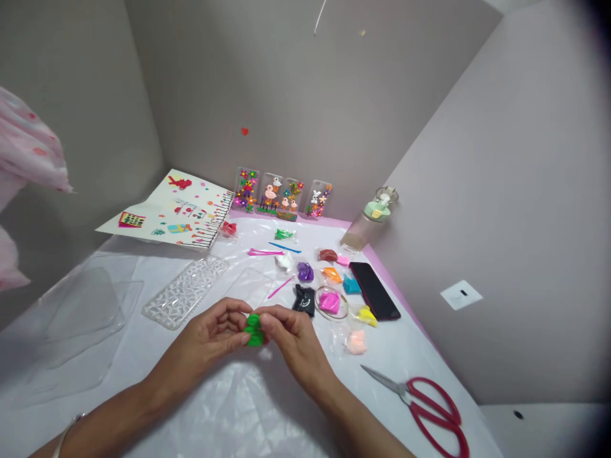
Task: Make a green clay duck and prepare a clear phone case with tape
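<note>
Cannot make out lettering on the small packets (pixel 329 302) or the bottle (pixel 359 234), too small and blurred to read. Pinching a green clay lump (pixel 254 331) between the thumb and bent fingers of the left hand (pixel 210 334) and those of the right hand (pixel 293 332). Held over the white table cover (pixel 229 407), near the black packet (pixel 304 301), bright green, lumpy and creased across, partly covered by fingertips.

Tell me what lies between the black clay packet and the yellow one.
In the head view, a bright pink clay packet lies between the black packet and the yellow packet, with a thin bangle around it.
</note>
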### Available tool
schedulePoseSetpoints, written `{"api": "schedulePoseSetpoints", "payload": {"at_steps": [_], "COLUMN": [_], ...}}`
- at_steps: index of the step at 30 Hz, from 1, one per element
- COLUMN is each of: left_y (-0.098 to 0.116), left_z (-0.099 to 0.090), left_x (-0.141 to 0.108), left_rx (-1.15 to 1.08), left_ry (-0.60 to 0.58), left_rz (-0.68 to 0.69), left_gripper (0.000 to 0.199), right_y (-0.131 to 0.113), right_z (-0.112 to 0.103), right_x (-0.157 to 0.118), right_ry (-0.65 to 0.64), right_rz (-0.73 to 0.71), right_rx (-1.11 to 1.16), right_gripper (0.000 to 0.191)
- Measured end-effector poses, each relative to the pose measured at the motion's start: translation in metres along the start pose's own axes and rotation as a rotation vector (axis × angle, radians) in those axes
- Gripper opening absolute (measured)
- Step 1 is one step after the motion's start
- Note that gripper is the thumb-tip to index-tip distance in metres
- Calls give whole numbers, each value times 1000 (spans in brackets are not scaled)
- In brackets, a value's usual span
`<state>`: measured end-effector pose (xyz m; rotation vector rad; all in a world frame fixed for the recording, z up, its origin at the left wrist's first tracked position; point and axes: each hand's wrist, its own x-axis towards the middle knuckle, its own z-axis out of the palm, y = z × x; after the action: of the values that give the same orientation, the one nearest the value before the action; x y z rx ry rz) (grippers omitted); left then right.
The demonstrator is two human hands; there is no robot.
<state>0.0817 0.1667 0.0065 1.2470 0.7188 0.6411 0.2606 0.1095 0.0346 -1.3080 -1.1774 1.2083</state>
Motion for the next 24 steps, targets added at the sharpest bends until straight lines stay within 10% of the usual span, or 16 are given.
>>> {"api": "schedulePoseSetpoints", "payload": {"at_steps": [24], "left_y": [-2], "left_z": [0], "left_x": [-1], "left_rx": [9], "left_ry": [18], "left_rz": [19], "left_gripper": [31], "right_y": [1], "right_z": [-1], "right_x": [1], "right_ry": [-11], "right_rz": [-9], "right_rx": [22], "right_gripper": [28]}}
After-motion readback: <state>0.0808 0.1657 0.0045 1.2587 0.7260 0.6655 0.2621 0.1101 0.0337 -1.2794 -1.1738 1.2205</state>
